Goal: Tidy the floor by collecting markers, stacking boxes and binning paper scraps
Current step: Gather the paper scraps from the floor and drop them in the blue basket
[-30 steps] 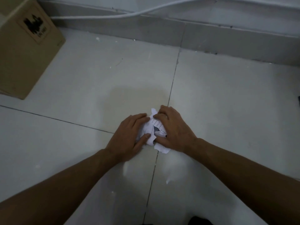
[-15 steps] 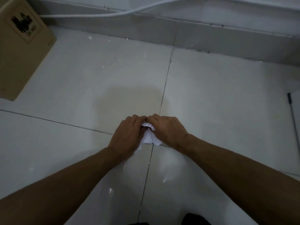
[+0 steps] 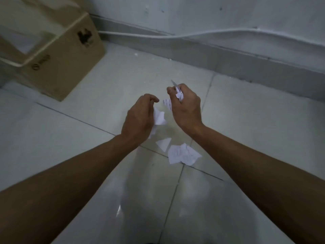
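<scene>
Head view, looking down at a pale tiled floor [image 3: 246,120], with both bare forearms reaching in from the near edge. Left hand [image 3: 139,117] is up off the floor, fingers curled, gripping a folded white paper scrap [image 3: 159,118] against the palm; the scrap's lower end hangs out below the hand. Its thumb and forefinger tips nearly meet at the top. Right hand [image 3: 187,107] is also off the floor, just beside the left with a small gap between them, not touching. Its fingers are curled tight round thin paper scraps [image 3: 179,94]: one sliver pokes up past the knuckles, and another piece with printed lines shows under the fingers on the side facing the left hand

Two more pieces lie flat on the floor, below and between the wrists. One is a triangular scrap [image 3: 164,143]. Just beside it, toward the near edge, is a bigger crumpled printed scrap [image 3: 182,154] lying by a crossing of tile joints; they're very close, can't tell if they touch

Brown cardboard box [image 3: 58,57] sits at the floor's far left corner, with a dark printed mark on its side and a pale band across the top, blurred. White cable [image 3: 175,35] runs along the grey skirting [image 3: 246,62] at the floor's far edge. There are a few white specks on the floor near the far edge and toward the near edge
</scene>
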The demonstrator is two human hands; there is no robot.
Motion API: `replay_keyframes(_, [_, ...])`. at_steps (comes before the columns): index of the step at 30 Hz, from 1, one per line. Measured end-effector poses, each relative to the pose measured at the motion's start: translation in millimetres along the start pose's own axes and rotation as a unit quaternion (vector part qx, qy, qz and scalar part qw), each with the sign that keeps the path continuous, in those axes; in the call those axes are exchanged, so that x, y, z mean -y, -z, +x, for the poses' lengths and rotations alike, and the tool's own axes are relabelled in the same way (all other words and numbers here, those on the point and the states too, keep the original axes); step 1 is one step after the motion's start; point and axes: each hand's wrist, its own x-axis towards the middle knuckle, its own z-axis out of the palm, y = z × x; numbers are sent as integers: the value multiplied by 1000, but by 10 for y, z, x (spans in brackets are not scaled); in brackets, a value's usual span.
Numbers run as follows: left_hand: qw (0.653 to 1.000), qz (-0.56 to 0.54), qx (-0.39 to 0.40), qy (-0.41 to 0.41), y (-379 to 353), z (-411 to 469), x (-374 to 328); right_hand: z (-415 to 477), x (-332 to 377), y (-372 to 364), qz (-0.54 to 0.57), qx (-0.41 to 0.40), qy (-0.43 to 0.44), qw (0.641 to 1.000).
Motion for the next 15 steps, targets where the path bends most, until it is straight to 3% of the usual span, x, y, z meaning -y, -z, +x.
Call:
replay_keyframes(7, [985,7,-171,22,1132,71,179,117,1095,-1000,165,70,-54,982])
replay_keyframes(10, [969,14,-237,63,1724,-26,332,54,1668,-1468,273,136,-114,945])
replay_keyframes(15, [911,83,-382,128,2863,-340,604,-231,2646,-2175,388,239,-140,879])
